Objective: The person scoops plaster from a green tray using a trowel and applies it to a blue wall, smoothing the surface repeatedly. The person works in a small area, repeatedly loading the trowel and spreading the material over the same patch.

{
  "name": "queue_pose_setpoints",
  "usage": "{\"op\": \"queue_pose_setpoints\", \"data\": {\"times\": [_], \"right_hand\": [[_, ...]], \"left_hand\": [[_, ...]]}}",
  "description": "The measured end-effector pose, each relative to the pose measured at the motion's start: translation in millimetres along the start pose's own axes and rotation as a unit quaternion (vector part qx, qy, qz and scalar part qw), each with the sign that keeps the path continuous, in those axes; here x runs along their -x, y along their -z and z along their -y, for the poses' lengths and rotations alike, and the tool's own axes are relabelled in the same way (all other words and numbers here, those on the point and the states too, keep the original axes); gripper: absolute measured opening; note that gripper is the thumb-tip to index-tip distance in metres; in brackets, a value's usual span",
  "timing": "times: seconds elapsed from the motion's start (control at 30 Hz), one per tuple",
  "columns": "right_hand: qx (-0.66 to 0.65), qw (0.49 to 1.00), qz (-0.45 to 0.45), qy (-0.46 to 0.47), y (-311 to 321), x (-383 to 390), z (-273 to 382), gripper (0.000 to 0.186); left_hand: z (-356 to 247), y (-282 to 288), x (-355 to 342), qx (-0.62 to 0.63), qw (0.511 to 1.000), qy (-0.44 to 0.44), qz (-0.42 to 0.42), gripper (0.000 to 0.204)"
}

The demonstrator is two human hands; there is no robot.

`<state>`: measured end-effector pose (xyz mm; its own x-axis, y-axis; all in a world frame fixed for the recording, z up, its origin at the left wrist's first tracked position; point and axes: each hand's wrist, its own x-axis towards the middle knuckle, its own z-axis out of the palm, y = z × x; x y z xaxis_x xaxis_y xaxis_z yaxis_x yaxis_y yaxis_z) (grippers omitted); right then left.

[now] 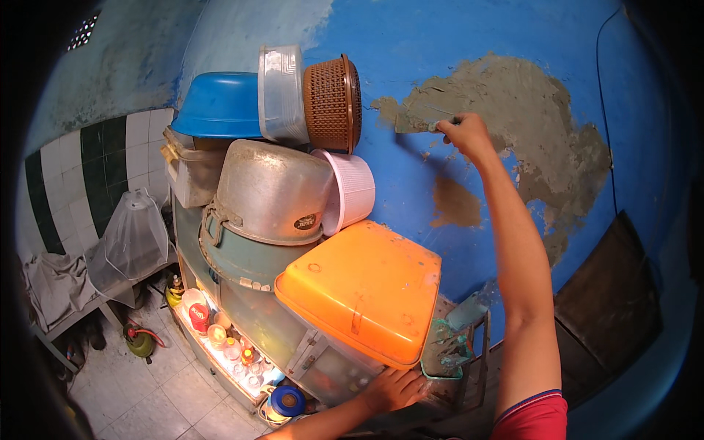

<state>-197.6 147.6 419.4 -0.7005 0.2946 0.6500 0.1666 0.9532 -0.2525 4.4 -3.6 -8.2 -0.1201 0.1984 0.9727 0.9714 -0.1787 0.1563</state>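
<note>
My right hand (466, 137) is raised to the blue wall, fingers closed around the handle of a putty knife (419, 126). The blade lies against the left edge of a large rough patch of grey-brown plaster (506, 95). A smaller plaster patch (455, 202) sits lower on the wall. Down by the cabinet, my left hand (396, 389) lies with fingers stretched out, just below the rim of an orange plastic lid or tub (367, 293). Beside that hand stands a green-rimmed container (442, 372) smeared with grey material.
Stacked on the cabinet are a blue basin (220, 106), a clear tub (281, 95), a brown woven basket (330, 103), a metal pot (271, 191) and a pink basket (356, 191). A lit shelf (220, 352) holds jars. A dark board (609, 293) leans at right; a cable (600, 81) hangs above.
</note>
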Motion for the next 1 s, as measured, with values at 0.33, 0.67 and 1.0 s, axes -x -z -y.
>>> {"op": "queue_pose_setpoints", "data": {"times": [0.33,0.67,1.0], "right_hand": [[0.074,0.997,-0.008,-0.030,107.4,-8.2,-39.2,0.030],[-0.079,0.997,0.010,-0.010,104.5,-15.0,-38.9,0.027],[-0.082,0.996,-0.032,-0.028,132.3,-9.9,-69.1,0.032]], "left_hand": [[-3.9,2.7,-0.1,0.003,0.999,0.017,0.031,0.029],[-2.1,2.7,-1.3,0.000,1.000,0.002,0.024,0.029],[-0.1,2.8,-3.0,-0.013,1.000,0.003,0.005,0.031]]}}
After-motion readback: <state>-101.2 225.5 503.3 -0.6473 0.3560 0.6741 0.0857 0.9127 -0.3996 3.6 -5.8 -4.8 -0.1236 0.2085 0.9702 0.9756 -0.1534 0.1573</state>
